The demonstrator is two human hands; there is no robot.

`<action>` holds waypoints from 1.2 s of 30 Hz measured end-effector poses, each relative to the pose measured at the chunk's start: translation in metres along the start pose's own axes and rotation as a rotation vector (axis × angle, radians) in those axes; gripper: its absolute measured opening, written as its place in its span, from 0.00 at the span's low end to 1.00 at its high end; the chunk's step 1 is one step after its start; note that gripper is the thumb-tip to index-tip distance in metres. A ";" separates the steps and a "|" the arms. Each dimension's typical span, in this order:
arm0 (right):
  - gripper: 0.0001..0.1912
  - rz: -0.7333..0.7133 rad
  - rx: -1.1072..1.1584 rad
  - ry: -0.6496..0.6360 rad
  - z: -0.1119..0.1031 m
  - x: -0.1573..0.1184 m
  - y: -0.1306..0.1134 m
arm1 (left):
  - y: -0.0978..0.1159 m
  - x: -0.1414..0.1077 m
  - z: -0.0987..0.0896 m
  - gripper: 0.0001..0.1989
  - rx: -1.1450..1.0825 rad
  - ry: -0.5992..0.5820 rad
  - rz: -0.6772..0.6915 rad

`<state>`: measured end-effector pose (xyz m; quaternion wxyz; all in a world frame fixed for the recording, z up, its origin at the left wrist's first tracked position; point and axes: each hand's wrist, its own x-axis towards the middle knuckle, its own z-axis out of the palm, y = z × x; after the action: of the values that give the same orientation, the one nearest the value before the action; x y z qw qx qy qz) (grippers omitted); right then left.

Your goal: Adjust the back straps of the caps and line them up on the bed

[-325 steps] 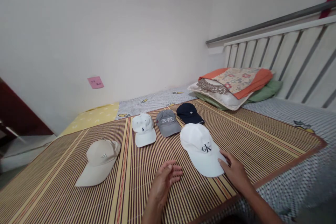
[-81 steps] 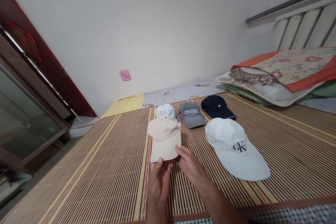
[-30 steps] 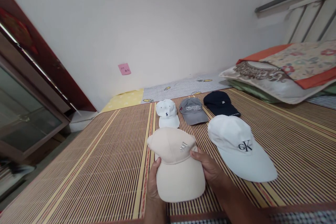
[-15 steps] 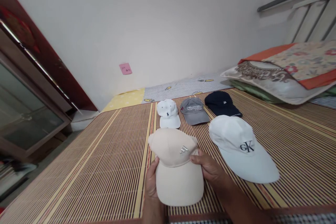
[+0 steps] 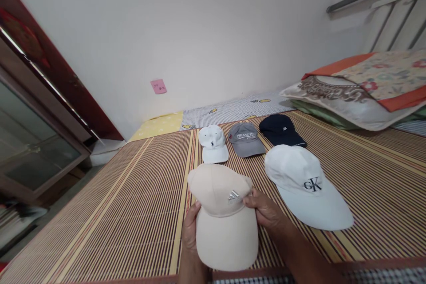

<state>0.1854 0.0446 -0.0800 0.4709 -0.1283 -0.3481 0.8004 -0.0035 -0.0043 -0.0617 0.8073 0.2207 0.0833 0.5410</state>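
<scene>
A cream baseball cap (image 5: 226,235) with a silver three-bar logo is held between both hands, its brim pointing down toward me. My left hand (image 5: 191,228) grips its left edge, thumb on top and the other fingers mostly hidden. On the opposite side my right hand (image 5: 264,208) is closed on the cap near the logo, thumb pressed on the crown's lower edge. Just right of that hand lies a white cap (image 5: 299,182) with dark "CK" letters. Beyond the cream cap sit a small white cap (image 5: 213,142), a grey cap (image 5: 246,140) and a navy cap (image 5: 282,131).
A striped bamboo mat (image 5: 133,199) covers the bed. Pillows (image 5: 346,102) are stacked at the right, below a radiator (image 5: 396,24). A pink note (image 5: 158,86) is on the wall. At the left stands a glass-panelled cabinet (image 5: 36,142).
The cream cap has come slightly lower and closer to me, its brim nearer the mat's front edge. Both hands keep hold of it, and the other caps stay in place.
</scene>
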 end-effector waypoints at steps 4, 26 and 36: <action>0.27 -0.034 0.029 0.091 -0.002 -0.001 0.000 | 0.003 -0.001 -0.005 0.17 0.063 0.052 0.109; 0.27 -0.002 0.053 0.102 0.002 0.002 -0.001 | 0.003 -0.008 -0.063 0.20 -0.047 0.058 0.185; 0.20 0.026 0.094 0.180 -0.002 0.005 -0.002 | 0.003 -0.014 -0.065 0.33 0.065 0.117 0.265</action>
<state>0.1854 0.0505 -0.0795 0.4953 -0.1821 -0.2644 0.8072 -0.0356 0.0011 -0.1201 0.7151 0.2241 0.1179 0.6516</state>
